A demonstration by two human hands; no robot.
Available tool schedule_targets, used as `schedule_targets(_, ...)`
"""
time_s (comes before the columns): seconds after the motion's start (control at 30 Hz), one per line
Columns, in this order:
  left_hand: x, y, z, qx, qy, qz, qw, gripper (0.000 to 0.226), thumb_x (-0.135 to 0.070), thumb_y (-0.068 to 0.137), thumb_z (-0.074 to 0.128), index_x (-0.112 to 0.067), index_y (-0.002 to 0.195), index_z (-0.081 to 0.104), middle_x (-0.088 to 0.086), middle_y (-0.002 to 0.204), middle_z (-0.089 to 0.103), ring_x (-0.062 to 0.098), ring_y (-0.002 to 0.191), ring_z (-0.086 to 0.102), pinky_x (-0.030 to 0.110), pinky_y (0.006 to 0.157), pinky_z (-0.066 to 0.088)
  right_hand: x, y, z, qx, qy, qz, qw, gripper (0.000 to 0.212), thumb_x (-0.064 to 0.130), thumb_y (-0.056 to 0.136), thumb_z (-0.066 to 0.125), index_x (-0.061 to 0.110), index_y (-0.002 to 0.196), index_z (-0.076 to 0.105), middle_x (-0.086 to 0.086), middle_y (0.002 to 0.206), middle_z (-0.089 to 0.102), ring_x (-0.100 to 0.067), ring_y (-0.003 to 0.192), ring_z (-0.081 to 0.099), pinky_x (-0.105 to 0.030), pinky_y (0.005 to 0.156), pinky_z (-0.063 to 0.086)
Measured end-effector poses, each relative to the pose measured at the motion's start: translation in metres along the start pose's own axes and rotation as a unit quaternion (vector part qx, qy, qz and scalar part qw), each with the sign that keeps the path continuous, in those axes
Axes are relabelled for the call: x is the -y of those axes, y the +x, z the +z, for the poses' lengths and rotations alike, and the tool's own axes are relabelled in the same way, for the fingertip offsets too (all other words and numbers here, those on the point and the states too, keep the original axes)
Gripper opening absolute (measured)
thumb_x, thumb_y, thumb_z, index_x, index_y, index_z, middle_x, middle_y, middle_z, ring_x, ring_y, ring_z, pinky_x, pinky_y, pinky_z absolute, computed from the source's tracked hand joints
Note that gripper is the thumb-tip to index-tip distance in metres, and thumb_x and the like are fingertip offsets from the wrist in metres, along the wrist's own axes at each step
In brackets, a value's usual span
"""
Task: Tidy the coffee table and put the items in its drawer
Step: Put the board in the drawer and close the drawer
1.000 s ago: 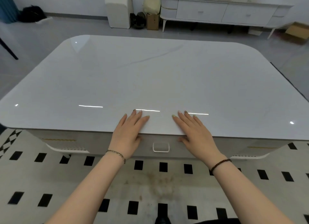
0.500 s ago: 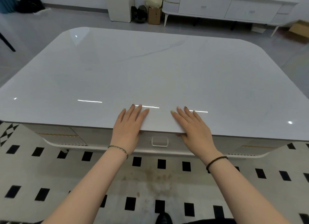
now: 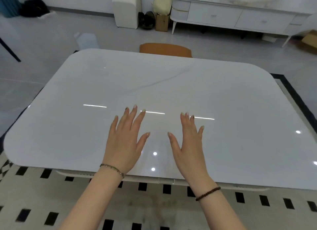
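Left hand (image 3: 126, 144) and right hand (image 3: 187, 144) palm-down above bench (image 3: 223, 109) front edge, grips spread wide, holding nothing, drawer handle (image 3: 166, 181) below, between wrists

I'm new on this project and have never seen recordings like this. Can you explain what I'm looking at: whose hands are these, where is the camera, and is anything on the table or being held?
There is no machine here. A person wears one wide-angle camera on the head, looking forward and down, so every picture is their own view. The two arms coming in from below are theirs. The left hand and right hand are spread with straight fingers over the glossy white coffee table, and neither holds anything. On the top only bright light reflections show. Under the near edge a small drawer handle peeks out; the drawer itself is mostly hidden. Beyond the table stands an orange seat, and beneath it lies a rug with black squares.
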State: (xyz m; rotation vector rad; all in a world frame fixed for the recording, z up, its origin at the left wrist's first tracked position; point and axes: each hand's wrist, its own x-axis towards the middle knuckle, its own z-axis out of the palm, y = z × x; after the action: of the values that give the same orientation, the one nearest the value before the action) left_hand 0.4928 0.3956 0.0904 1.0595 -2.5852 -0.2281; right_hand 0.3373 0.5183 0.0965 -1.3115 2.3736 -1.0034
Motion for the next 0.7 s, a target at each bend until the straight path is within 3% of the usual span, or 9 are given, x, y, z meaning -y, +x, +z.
schedule_targets(0.1, -0.017, 0.027, -0.066, -0.044, 0.002, 0.01, 0.999, 0.056, -0.037, 0.104, 0.035, -0.018, 0.156, 0.027, 0.002, 0.163, 0.024, 0.022, 0.151, 0.021, 0.046, 0.121, 0.025, 0.045, 0.013, -0.047, -0.007, -0.072, -0.037, 0.997, 0.064, 0.046, 0.106, 0.028, 0.023, 0.16, 0.005, 0.009, 0.166, -0.008, -0.002, 0.15, -0.019, -0.038, 0.123, -0.015)
schedule_targets(0.2, -0.04, 0.053, -0.155, -0.077, 0.019, 0.048, 0.996, 0.053, -0.029, 0.103, 0.039, -0.014, 0.154, 0.034, 0.006, 0.16, 0.032, 0.024, 0.149, 0.027, 0.047, 0.118, 0.031, 0.106, 0.025, -0.118, -0.03, -0.062, -0.049, 0.996, 0.06, 0.04, 0.107, 0.029, 0.026, 0.159, 0.004, 0.01, 0.166, -0.006, -0.003, 0.151, -0.016, -0.042, 0.124, -0.012)
schedule_targets(0.33, -0.074, 0.083, -0.257, -0.083, 0.074, 0.042, 0.993, 0.058, -0.035, 0.103, 0.037, -0.011, 0.156, 0.028, 0.009, 0.163, 0.026, 0.027, 0.152, 0.02, 0.051, 0.122, 0.02, 0.178, 0.037, -0.206, -0.029, -0.034, -0.05, 0.998, 0.058, 0.04, 0.105, 0.029, 0.031, 0.155, 0.0, 0.011, 0.166, -0.002, 0.0, 0.151, -0.014, -0.04, 0.124, -0.012)
schedule_targets(0.47, -0.12, 0.108, -0.365, -0.085, 0.119, 0.034, 0.989, 0.062, -0.038, 0.103, 0.035, -0.009, 0.157, 0.024, 0.012, 0.164, 0.019, 0.03, 0.152, 0.016, 0.055, 0.121, 0.017, 0.258, 0.044, -0.31, -0.052, -0.076, -0.082, 0.992, 0.058, 0.044, 0.108, 0.024, 0.023, 0.159, 0.007, 0.008, 0.166, 0.0, -0.005, 0.153, -0.011, -0.044, 0.125, -0.008)
schedule_targets(0.7, -0.179, 0.122, -0.497, -0.126, 0.084, 0.05, 0.987, 0.066, -0.041, 0.102, 0.032, -0.009, 0.158, 0.017, 0.012, 0.166, 0.012, 0.028, 0.153, 0.01, 0.056, 0.122, 0.013, 0.349, 0.043, -0.448, -0.108, -0.1, -0.117, 0.982, 0.06, 0.044, 0.107, 0.024, 0.017, 0.16, 0.015, 0.004, 0.169, 0.003, -0.012, 0.155, -0.004, -0.043, 0.125, -0.007)
